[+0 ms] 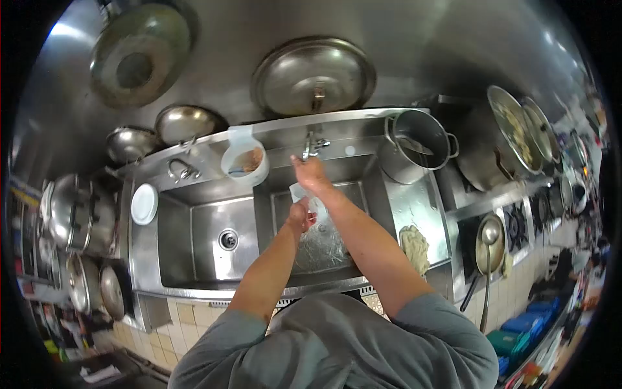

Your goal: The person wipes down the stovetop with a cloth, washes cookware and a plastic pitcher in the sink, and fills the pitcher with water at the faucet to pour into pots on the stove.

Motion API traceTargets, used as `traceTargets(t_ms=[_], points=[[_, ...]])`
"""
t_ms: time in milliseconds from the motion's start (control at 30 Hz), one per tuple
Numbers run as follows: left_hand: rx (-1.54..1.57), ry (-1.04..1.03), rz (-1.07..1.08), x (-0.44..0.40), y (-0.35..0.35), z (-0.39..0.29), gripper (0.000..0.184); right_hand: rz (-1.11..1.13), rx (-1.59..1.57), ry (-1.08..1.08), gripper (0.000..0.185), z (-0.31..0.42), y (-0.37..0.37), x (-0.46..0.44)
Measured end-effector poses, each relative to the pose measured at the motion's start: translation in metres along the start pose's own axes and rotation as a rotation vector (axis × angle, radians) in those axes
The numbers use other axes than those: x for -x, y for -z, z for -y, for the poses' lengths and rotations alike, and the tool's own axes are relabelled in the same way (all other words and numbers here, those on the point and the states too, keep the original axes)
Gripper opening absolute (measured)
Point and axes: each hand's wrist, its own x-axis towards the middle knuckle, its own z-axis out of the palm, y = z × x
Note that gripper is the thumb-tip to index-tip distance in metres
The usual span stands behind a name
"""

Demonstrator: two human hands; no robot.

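Note:
My left hand [300, 215] is closed on a translucent plastic container [319, 209] over the right sink basin [350, 194]. Part of the container is hidden by my fingers. Just above it, my right hand [310, 174] has its fingers at the spout of the right faucet [315, 144] and appears closed on it. Below my hands, the basin floor looks wet, with rippling water. Left of the faucet, a white translucent tub [232, 170] with something brownish in it rests at the sink's back edge.
The left basin [220, 223] has a drain and a second faucet [183, 170]. A white lid [144, 204] lies at far left. On the right are a deep pot [402, 165], a crumpled cloth [413, 249], a larger pot [483, 155] and a ladle [490, 235] in a pan.

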Motion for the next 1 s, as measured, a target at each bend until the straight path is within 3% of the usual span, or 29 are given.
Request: traceTargets(t_ms=[100, 167, 367, 433, 500, 567, 600, 667, 700, 767, 800, 833, 933, 967, 1000], points=[[-0.150, 0.019, -0.066, -0.013, 0.034, 0.027, 0.041, 0.010, -0.055, -0.062, 0.054, -0.009, -0.013, -0.009], [-0.371, 0.070, -0.115, -0.025, 0.061, 0.043, 0.042, 0.147, -0.245, -0.248, 0.056, 0.012, 0.003, 0.001], [-0.341, 0.020, -0.179, -0.007, 0.099, 0.037, 0.040, 0.282, -0.318, -0.272, 0.056, 0.014, 0.009, 0.000], [-0.289, -0.138, -0.119, -0.018, 0.107, 0.041, 0.040, 0.299, -0.247, -0.215, 0.055, 0.019, 0.013, 0.002], [-0.320, -0.111, -0.182, 0.000, 0.089, 0.024, 0.036, 0.262, -0.177, -0.211, 0.056, 0.022, 0.010, 0.001], [-0.495, -0.262, -0.230, -0.011, 0.095, 0.024, 0.032, -0.001, 0.024, 0.082, 0.054, 0.008, -0.007, -0.003], [-0.518, -0.266, -0.206, -0.012, 0.095, 0.020, 0.032, -0.032, 0.020, 0.071, 0.054, 0.013, -0.002, 0.001], [-0.735, -0.919, -0.465, -0.012, 0.090, 0.012, 0.027, 0.053, -0.013, -0.013, 0.052, 0.025, 0.010, 0.009], [-0.746, -0.924, -0.450, -0.005, 0.077, 0.005, 0.027, 0.037, -0.019, -0.019, 0.052, 0.029, 0.020, 0.012], [-0.753, -0.801, -0.332, 0.013, 0.049, -0.014, 0.024, 0.200, -0.124, -0.130, 0.053, 0.037, 0.030, 0.018], [-0.449, -0.640, -0.169, 0.025, 0.028, -0.021, 0.018, 0.126, -0.060, -0.063, 0.054, 0.029, 0.021, 0.014], [-0.455, -0.645, -0.166, 0.032, 0.010, -0.025, 0.018, 0.120, -0.065, -0.061, 0.054, 0.030, 0.022, 0.014], [0.041, -0.495, 0.469, 0.003, -0.003, -0.021, 0.025, 0.177, -0.056, -0.051, 0.053, 0.031, 0.028, 0.016], [0.030, -0.497, 0.478, 0.002, -0.007, -0.020, 0.025, 0.169, -0.055, -0.070, 0.052, 0.032, 0.029, 0.018], [0.096, -0.340, 0.635, 0.001, -0.013, -0.019, 0.025, 0.158, -0.056, -0.089, 0.053, 0.033, 0.033, 0.019]])
